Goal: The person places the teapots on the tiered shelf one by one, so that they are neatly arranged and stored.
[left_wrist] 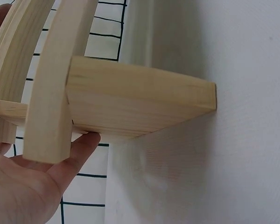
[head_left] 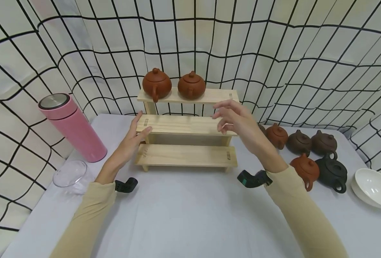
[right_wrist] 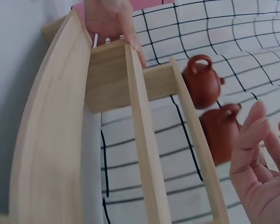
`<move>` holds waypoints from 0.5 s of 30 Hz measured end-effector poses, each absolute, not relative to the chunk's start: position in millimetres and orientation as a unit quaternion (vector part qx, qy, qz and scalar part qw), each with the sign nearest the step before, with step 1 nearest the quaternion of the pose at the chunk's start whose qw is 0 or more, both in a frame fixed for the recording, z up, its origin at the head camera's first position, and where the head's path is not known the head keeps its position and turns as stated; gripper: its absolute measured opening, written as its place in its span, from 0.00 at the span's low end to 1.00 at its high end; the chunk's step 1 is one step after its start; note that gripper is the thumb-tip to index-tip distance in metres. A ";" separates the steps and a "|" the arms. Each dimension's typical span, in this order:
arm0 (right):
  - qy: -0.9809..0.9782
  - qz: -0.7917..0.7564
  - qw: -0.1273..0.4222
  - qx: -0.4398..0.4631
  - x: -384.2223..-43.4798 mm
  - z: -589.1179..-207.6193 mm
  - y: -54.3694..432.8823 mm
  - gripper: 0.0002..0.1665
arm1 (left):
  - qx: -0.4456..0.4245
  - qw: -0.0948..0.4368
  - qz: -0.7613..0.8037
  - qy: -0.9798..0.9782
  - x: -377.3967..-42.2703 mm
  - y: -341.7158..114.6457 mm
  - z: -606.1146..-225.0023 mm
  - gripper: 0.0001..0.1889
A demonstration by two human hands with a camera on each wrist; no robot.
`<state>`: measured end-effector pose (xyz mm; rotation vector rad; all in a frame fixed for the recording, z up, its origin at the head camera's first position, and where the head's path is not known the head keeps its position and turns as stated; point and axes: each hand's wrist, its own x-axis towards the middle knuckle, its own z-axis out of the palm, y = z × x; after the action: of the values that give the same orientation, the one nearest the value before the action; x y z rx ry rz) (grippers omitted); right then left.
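Note:
A three-tier wooden display stand (head_left: 187, 156) stands on the table with two reddish-brown teapots, a left one (head_left: 156, 86) and a right one (head_left: 192, 86), on its top shelf. My left hand (head_left: 126, 145) holds the left end of its middle shelf, thumb over the top, other fingertips lower against the side panel (left_wrist: 140, 95). Above the middle shelf's right end hovers my right hand (head_left: 239, 120), its fingers loosely bent with nothing between them. In the right wrist view its fingers (right_wrist: 254, 130) show in front of the nearer teapot (right_wrist: 219, 133).
At right on the white-covered table are several brown, reddish and black teapots (head_left: 332, 172) and a white bowl (head_left: 374, 190). A pink thermos (head_left: 76, 129) and a clear glass bowl (head_left: 69, 175) stand at left. Black wire mesh (head_left: 195, 53) encloses the back and sides.

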<state>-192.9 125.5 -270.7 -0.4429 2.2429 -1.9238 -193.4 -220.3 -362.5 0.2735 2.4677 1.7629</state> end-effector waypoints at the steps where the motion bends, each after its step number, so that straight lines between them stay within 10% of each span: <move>1: 0.756 -0.633 0.075 -0.149 -188.1 -272.8 134.3 0.18 | 0.091 0.048 0.582 0.807 -193.4 -219.8 -363.0 0.43; 15: 0.853 -0.509 0.071 -0.090 -114.8 -326.7 276.8 0.13 | 0.087 0.052 0.590 0.801 -195.1 -220.0 -365.4 0.43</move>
<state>-114.8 276.8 -326.7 -0.2691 2.5660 -1.5292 -195.1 -220.0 -365.4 0.2648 2.4358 1.7938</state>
